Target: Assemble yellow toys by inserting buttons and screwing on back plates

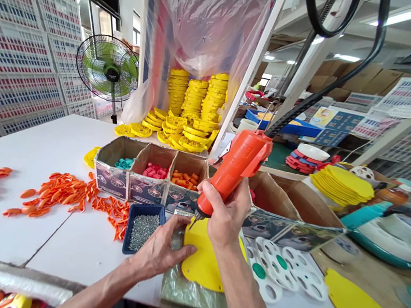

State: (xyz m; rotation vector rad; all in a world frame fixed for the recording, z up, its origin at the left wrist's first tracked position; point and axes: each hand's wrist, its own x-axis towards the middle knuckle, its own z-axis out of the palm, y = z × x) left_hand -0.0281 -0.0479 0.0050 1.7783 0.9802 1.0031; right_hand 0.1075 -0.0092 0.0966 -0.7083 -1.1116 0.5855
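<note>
My right hand [224, 215] is wrapped round an orange electric screwdriver [237, 167], its tip pointing down at the edge of a yellow plastic disc [201, 263] lying on a green mat [186, 290]. My left hand [160, 249] rests on the left edge of the disc, fingers bent, thumb touching the plastic, right beside the screwdriver tip. A small blue tray of screws [142, 228] sits just left of that hand. A black cable [317, 96] runs up from the screwdriver.
Cardboard compartments hold teal [124, 162], pink [155, 171] and orange pieces [184, 179]. Orange plastic bits [65, 193] lie scattered on the white table [33, 146]. White discs with holes [281, 269], yellow stacks [195, 97], a fan [107, 68] and crates surround.
</note>
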